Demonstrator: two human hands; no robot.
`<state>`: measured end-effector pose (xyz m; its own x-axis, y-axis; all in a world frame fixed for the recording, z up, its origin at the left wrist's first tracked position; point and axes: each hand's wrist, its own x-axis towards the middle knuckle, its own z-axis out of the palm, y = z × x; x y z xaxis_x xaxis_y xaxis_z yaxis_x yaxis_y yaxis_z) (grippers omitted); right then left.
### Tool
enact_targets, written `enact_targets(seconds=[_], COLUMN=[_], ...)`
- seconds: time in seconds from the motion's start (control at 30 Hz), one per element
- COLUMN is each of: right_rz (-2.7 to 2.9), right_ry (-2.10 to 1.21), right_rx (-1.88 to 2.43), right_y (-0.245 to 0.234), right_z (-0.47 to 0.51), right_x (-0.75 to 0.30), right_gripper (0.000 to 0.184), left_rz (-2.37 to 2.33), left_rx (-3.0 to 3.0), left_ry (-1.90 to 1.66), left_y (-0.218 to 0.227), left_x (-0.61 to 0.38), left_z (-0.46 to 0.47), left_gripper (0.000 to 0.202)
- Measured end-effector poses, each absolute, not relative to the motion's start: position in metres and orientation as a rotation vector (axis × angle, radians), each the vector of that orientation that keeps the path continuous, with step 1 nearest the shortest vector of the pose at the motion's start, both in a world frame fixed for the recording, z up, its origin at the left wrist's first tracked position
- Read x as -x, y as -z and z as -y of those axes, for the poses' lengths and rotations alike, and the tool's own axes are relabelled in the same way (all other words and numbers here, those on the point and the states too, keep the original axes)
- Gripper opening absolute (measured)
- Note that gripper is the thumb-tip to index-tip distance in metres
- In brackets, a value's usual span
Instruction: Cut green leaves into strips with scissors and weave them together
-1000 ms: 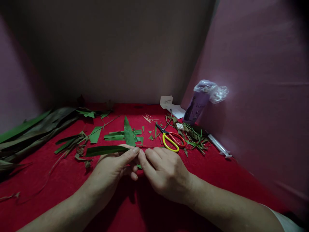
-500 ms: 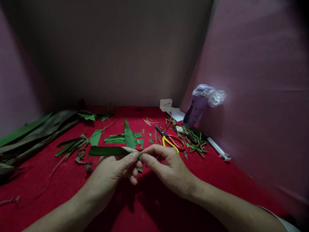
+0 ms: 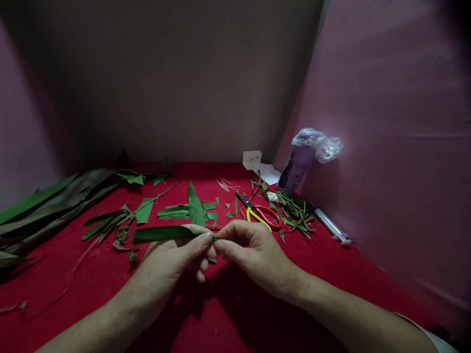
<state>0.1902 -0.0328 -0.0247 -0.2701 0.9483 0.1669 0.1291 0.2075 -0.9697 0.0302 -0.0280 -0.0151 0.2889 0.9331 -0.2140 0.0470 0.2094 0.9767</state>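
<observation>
A long green leaf strip (image 3: 158, 234) lies across my left hand (image 3: 180, 255), pinched near its right end between thumb and fingers. My right hand (image 3: 253, 252) pinches the same end from the other side, its thumb and forefinger meeting the left thumb tip. What exactly the right fingertips cover is hidden. Just beyond the hands stands out a pointed leaf piece (image 3: 196, 205), with cut leaf strips (image 3: 174, 212) beside it on the red cloth (image 3: 235, 314). Scissors (image 3: 263, 214) with one yellow and one red handle lie behind my right hand.
Long leaves (image 3: 62, 201) cover the left side, near a bundle of leaf stalks (image 3: 110, 219). Thin sticks (image 3: 226, 185) lie at the back. To the right are a leaf scrap heap (image 3: 294, 211), a purple cup (image 3: 296, 169) wrapped in plastic, a syringe (image 3: 333, 228) and white papers (image 3: 267, 172).
The left end of the held leaf strip has dipped slightly, and the fingertips have shifted a little at the pinched end. Everything else lies as before.
</observation>
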Motion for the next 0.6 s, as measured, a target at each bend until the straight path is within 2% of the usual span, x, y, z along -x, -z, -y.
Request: enact_targets(seconds=[0.3,0.5,0.6], right_rz=[1.512,1.471,1.414], right_ry=[-1.323,-1.274,-1.296], right_rx=[1.046,1.054,1.065], right_y=[0.023,0.024,0.023], right_z=[0.028,0.03,0.03], right_x=[-0.192,-0.191,-0.191], right_gripper=[0.007,0.008,0.009], left_rz=[-1.026,-1.011,-0.966], left_rx=[-1.215,-1.175,-1.175], left_ry=[-0.854,-0.827,-0.848], left_y=[0.017,0.023,0.027], left_x=[-0.027,-0.024,-0.022], left_z=[0.026,0.024,0.02], left_gripper=[0.025,0.028,0.023])
